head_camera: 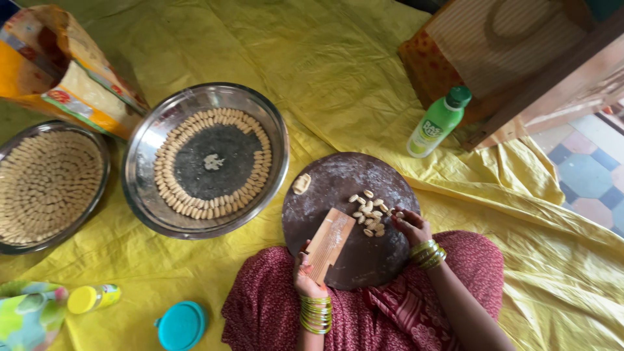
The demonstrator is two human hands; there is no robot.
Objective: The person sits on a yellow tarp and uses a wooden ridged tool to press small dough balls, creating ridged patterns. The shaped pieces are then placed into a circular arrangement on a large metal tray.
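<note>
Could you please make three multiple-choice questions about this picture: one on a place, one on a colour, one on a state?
1. Where do the loose dough pieces lie?
A. on the round board
B. on the yellow sheet
C. in the paper bag

2. What colour is the cap of the plastic bottle?
A. red
B. green
C. white

3. How full is the steel tray nearer the board?
A. heaped all over
B. holds nothing
C. rings at the edge, middle mostly bare

Answers:
1. A, they sit in a cluster on the round board, by the right hand.
2. B, the cap is green, like the bottle.
3. C, shaped pieces ring the rim, the centre is almost bare; the left hand holds the ridged wooden paddle.
</note>
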